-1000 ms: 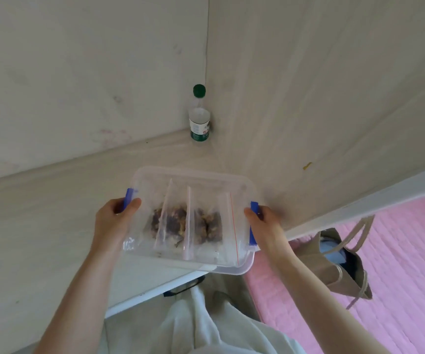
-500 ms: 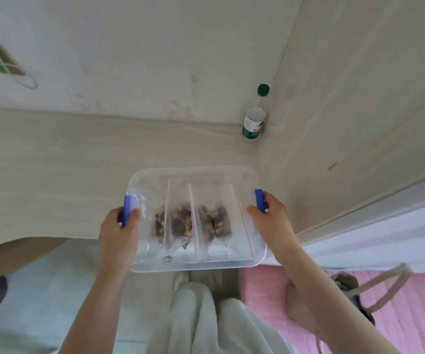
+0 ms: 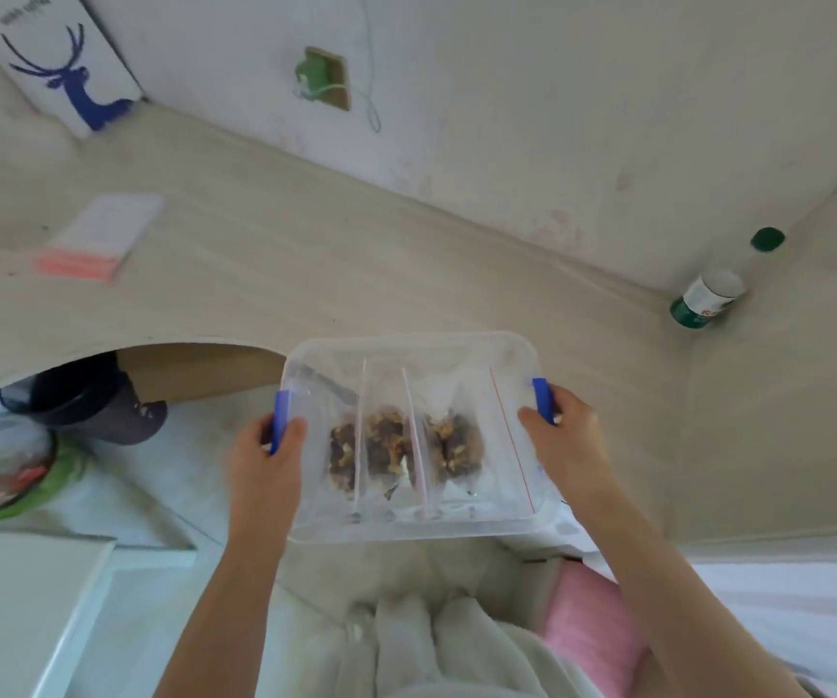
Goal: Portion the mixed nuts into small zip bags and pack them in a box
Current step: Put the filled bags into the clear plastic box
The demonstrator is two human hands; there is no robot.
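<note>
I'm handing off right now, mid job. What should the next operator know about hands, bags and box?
Left hand grips the clear box at its left blue clip; right hand grips the right clip.
The box is held up at the near edge of the desk.
Filled nut bags, about three, stand inside it.
Spare empty zip bags lie far left on the desk.
Done: portions bagged and boxed.
Left: lid state unclear; check, close, set down.

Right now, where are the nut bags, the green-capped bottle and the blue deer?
nut bags (image 3: 388, 440), head view, middle bag's nuts.
green-capped bottle (image 3: 706, 297), head view, its label.
blue deer (image 3: 86, 100), head view, its body.
</note>
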